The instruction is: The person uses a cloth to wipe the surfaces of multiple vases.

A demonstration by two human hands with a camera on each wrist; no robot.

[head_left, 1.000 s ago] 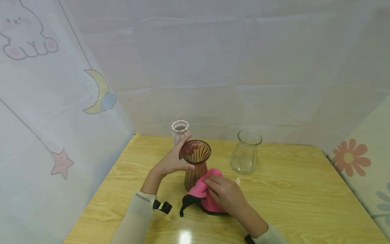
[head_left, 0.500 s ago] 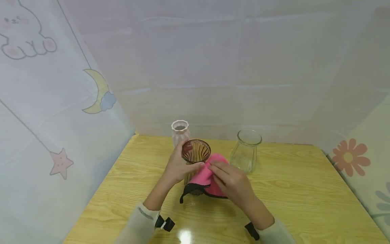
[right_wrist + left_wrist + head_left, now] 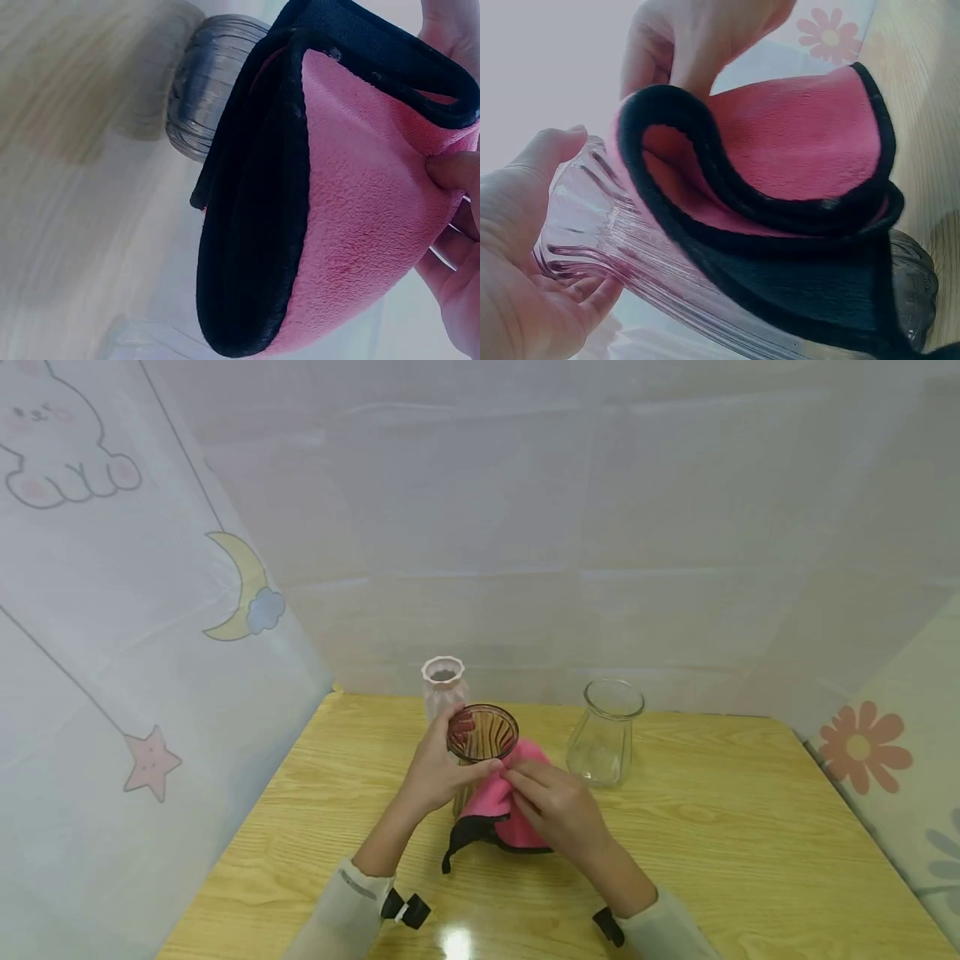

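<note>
A ribbed, purplish-brown glass vase (image 3: 487, 737) stands mostly upright near the table's middle. My left hand (image 3: 435, 777) grips it just below the rim, thumb on the near side; the left wrist view shows this hand (image 3: 517, 300) curved around the glass neck. A pink cloth (image 3: 489, 800) with black edging and a dark underside lies folded against the vase's right side. My right hand (image 3: 562, 810) pinches the cloth and presses it to the glass. In the right wrist view the vase's base (image 3: 202, 86) shows beyond the cloth (image 3: 367, 210); whether it touches the table is unclear.
Behind the held vase, to the left, stands a pale pink vase (image 3: 444, 689) with a scalloped rim. A clear glass vase (image 3: 602, 747) is at the back right. The wooden table (image 3: 735, 835) meets printed curtain walls at its back and sides.
My left hand has shifted right and closed more snugly around the vase's neck. My right hand slid the cloth up the glass, then slightly back down and left.
</note>
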